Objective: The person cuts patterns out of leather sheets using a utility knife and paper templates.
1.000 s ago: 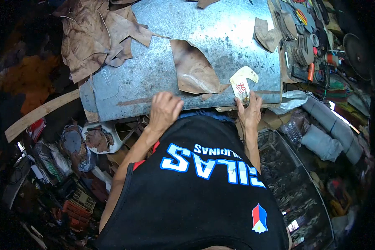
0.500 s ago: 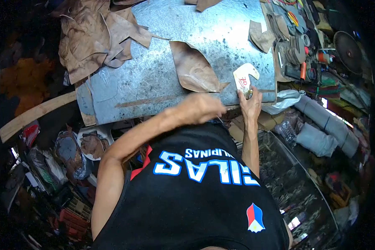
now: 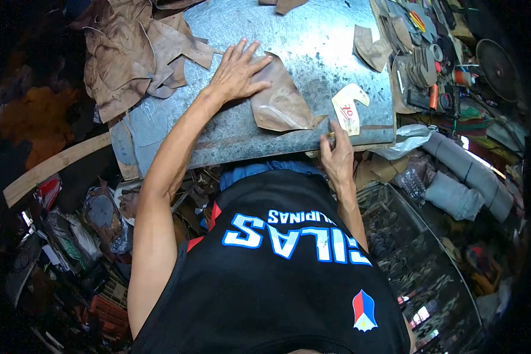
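Brown leather piece (image 3: pixel 284 100), red-marked cream card (image 3: pixel 350 99), seemingly brassy tool (image 3: pixel 331 138)

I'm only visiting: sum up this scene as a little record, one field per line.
Surface: metal-topped table
Left hand: spread, over the upper-left part of a brown piece
Right hand: closed around a small object, too small to identify
Near right hand: pale hooked cutout with red writing
Table's far left: heap of brown sheets
Clothing: black sleeveless shirt

Glossy, spotted metal tabletop (image 3: pixel 320 74), leather piece (image 3: pixel 284 101) — smooth, faintly shiny, matt cloth shirt (image 3: pixel 271 295)
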### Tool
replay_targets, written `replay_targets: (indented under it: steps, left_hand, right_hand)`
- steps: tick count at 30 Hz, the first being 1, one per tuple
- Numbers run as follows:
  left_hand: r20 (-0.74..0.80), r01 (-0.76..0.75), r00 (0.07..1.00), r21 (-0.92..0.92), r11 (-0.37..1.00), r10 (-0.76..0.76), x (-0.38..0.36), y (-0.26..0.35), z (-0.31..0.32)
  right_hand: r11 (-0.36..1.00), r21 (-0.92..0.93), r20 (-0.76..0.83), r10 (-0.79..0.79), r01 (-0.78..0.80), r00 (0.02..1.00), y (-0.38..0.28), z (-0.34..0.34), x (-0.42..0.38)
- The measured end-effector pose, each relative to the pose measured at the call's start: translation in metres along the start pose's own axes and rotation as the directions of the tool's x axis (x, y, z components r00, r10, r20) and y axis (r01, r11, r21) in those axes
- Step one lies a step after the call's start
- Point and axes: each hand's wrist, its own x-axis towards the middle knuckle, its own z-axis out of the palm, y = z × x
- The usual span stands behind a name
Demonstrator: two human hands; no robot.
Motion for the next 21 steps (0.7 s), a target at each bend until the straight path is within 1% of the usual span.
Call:
replay_targets:
  steps: [1, 2, 3, 4, 5, 6, 8, 12, 14, 15, 16, 17, 18, 20, 21]
  left_hand:
    - [-0.038, 0.046, 0.998, 0.004, 0.999, -0.046, -0.004, 0.000, -0.004]
    - [-0.036, 0.051, 0.998, 0.007, 0.999, -0.051, -0.006, -0.002, -0.008]
    - [-0.008, 0.047, 0.999, -0.001, 0.999, -0.047, -0.010, -0.004, -0.012]
    - [0.022, 0.045, 0.999, -0.009, 0.999, -0.044, -0.013, -0.005, -0.016]
    - [0.052, 0.052, 0.997, 0.022, 0.998, -0.053, -0.016, -0.004, -0.019]
    - [0.053, 0.060, 0.997, 0.027, 0.998, -0.061, -0.018, -0.005, -0.021]
    - [0.064, 0.052, 0.997, 0.005, 0.999, -0.053, -0.022, -0.007, -0.024]
    - [0.043, 0.062, 0.997, 0.020, 0.998, -0.063, -0.025, -0.004, -0.024]
    - [0.066, 0.112, 0.991, 0.024, 0.993, -0.113, -0.027, 0.002, -0.028]
    - [0.058, 0.100, 0.993, 0.021, 0.995, -0.101, -0.029, 0.005, -0.028]
    - [0.028, 0.121, 0.992, 0.002, 0.993, -0.121, -0.032, 0.007, -0.025]
    - [-0.002, 0.141, 0.990, -0.013, 0.990, -0.141, -0.031, 0.009, -0.022]
    - [-0.010, 0.130, 0.991, -0.008, 0.992, -0.130, -0.028, 0.012, -0.021]
    - [-0.047, 0.179, 0.982, -0.108, 0.978, -0.185, -0.026, 0.015, -0.021]
    - [-0.099, 0.162, 0.980, -0.107, 0.981, -0.173, -0.019, 0.021, -0.027]
  right_hand:
    - [1.000, 0.022, 0.023, -0.003, 0.002, 1.000, -0.002, 0.003, -0.002]
    - [0.999, 0.043, 0.048, -0.006, 0.004, 0.999, -0.003, 0.005, -0.002]
    - [0.999, 0.046, 0.054, -0.009, 0.007, 0.999, -0.005, 0.004, 0.000]
    - [0.998, 0.047, 0.099, 0.038, -0.043, 0.994, -0.007, 0.002, 0.001]
    - [0.995, 0.046, 0.143, 0.083, -0.090, 0.986, -0.007, 0.001, 0.003]
    - [0.995, 0.050, 0.148, 0.077, -0.085, 0.986, -0.005, 0.001, 0.005]
    - [0.999, -0.011, 0.056, -0.035, 0.035, 0.998, 0.005, 0.000, 0.008]
    - [0.997, -0.042, 0.052, -0.061, 0.063, 0.997, 0.013, -0.002, 0.016]
    - [0.998, -0.031, 0.061, -0.057, 0.059, 0.997, 0.009, -0.001, 0.020]
    - [0.999, -0.021, 0.069, -0.047, 0.048, 0.996, 0.007, -0.002, 0.021]
    - [0.999, 0.007, 0.052, -0.052, 0.052, 0.997, 0.010, 0.003, 0.024]
    - [0.997, 0.011, 0.064, -0.074, 0.074, 0.995, 0.011, 0.005, 0.026]
    - [0.995, 0.019, 0.077, -0.099, 0.098, 0.992, 0.009, 0.005, 0.029]
    - [0.991, 0.030, 0.073, -0.129, 0.127, 0.989, 0.012, 0.011, 0.035]
    - [0.988, 0.036, 0.082, -0.154, 0.151, 0.985, 0.012, 0.014, 0.036]
